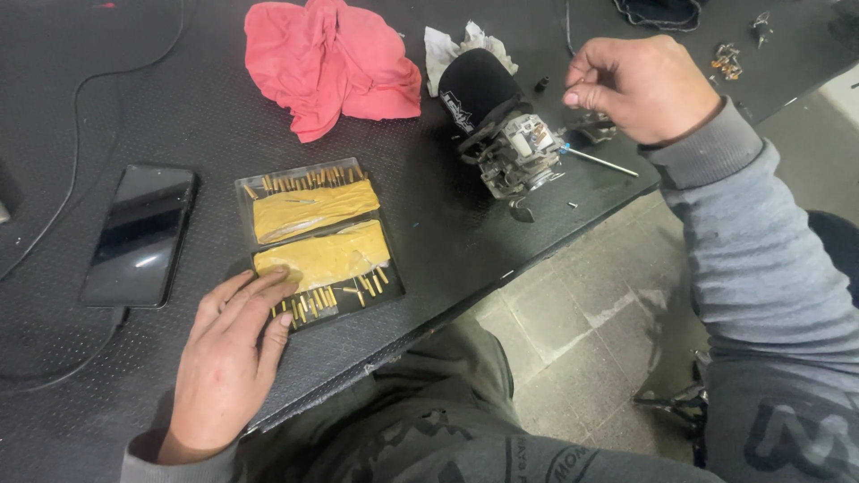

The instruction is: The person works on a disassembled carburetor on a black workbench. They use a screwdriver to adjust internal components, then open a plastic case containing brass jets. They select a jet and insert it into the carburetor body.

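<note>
My left hand (228, 358) lies flat on the black table with its fingertips on the near corner of an open clear plastic case (315, 237) that holds yellow foam pads and several small brass jets. My right hand (640, 85) hovers closed at the far right, fingers pinched together above a metal carburetor (514, 156) with a black foam air filter (474, 85); whether something tiny sits in the pinch I cannot tell. A thin screwdriver (598, 161) lies beside the carburetor.
A red rag (327, 58) and a crumpled white cloth (447, 49) lie at the back. A black phone (141, 233) with a cable rests on the left. Small metal parts (727, 61) sit far right. The table edge (465, 300) runs diagonally above a tiled floor.
</note>
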